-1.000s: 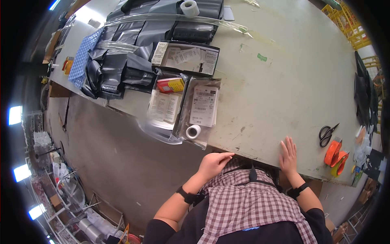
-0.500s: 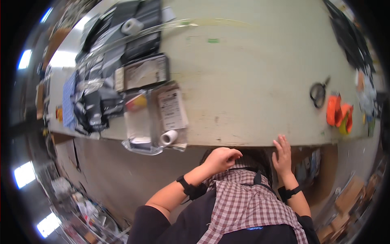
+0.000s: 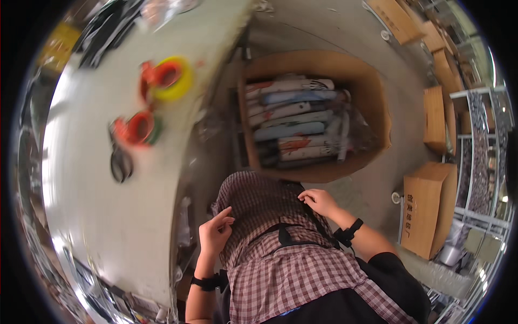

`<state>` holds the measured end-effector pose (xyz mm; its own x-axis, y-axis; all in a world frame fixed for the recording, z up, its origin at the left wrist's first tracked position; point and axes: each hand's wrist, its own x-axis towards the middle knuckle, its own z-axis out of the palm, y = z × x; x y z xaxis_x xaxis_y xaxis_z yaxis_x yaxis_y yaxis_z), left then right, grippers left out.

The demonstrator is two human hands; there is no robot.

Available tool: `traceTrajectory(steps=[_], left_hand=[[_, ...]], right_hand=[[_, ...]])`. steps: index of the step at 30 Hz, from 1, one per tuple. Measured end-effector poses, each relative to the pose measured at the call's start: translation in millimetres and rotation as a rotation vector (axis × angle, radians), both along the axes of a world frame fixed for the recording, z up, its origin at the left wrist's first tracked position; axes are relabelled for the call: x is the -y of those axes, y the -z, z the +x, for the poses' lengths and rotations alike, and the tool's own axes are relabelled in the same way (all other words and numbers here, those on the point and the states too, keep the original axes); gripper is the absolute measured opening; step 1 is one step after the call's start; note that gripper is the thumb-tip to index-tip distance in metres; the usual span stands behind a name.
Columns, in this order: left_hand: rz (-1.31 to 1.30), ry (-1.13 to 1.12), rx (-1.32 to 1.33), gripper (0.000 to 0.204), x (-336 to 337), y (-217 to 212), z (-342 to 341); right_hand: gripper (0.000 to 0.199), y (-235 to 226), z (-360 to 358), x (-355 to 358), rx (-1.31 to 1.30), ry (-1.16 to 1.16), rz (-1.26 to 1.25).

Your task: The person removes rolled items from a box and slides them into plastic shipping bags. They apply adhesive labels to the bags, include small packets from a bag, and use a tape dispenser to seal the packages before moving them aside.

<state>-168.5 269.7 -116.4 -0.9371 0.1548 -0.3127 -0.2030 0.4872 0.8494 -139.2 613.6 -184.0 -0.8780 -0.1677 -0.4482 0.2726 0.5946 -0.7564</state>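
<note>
My left hand (image 3: 215, 235) is beside the checked apron (image 3: 291, 275), near the table's edge, with its index finger stretched out and nothing in it. Over the other side of the apron is my right hand (image 3: 320, 203), its fingers loosely bent and apart, also holding nothing. Just ahead of both hands stands an open cardboard box (image 3: 372, 156). Several rolled pieces (image 3: 294, 129), pale, blue and patterned, some in clear plastic, lie stacked inside it. Neither hand touches the box.
To my left runs the pale table (image 3: 81, 216), bearing black-handled scissors (image 3: 121, 164), an orange tape dispenser (image 3: 139, 128) and another with a yellow roll (image 3: 175, 81). Closed cartons (image 3: 426, 210) and metal shelving (image 3: 475, 146) line the right side.
My view has swung right, from the table front to the cardboard box beside it. The table now lies on my left. Both hands remain near the apron, without anything in them.
</note>
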Motion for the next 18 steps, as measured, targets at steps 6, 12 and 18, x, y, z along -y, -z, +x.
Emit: traceTrajectory(steps=[6, 12, 18], left_hand=[[0.187, 0.110, 0.277, 0.028, -173.3, 63.2, -65.8], [-0.044, 0.477, 0.465, 0.011, -259.9, 77.8, -139.5], [-0.447, 0.376, 0.469, 0.015, -275.1, 99.4, -181.6]], right_hand=[[0.017, 60.8, -21.7, -162.3, 0.090, 0.039, 0.301], [0.025, 167.9, -39.8, -279.3, 0.483, -0.005, 0.306], [0.041, 327.2, -64.4, -316.8, 0.545, 0.025, 0.521]])
